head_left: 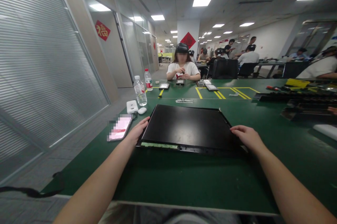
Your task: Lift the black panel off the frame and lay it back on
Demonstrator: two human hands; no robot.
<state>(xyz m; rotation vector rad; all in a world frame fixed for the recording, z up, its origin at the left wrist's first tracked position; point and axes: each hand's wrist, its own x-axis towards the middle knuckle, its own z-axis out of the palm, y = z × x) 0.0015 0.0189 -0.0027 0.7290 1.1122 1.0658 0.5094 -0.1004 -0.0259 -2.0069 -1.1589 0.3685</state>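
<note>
A flat black panel (188, 127), like a monitor or laptop part, lies on the green table (184, 182) in front of me. A strip of green circuit board shows along its near edge. My left hand (137, 131) grips the panel's near left corner, with the fingers curled on its side. At the near right corner, my right hand (247, 136) holds the edge with its fingers bent over it.
Left of the panel lie a phone (119, 127), a white charger (131, 106) and a white earbud case (142, 110). Two water bottles (140, 91) stand behind them. A person sits across the table, with small devices (180, 82) before them. Black parts (302, 106) lie at the right.
</note>
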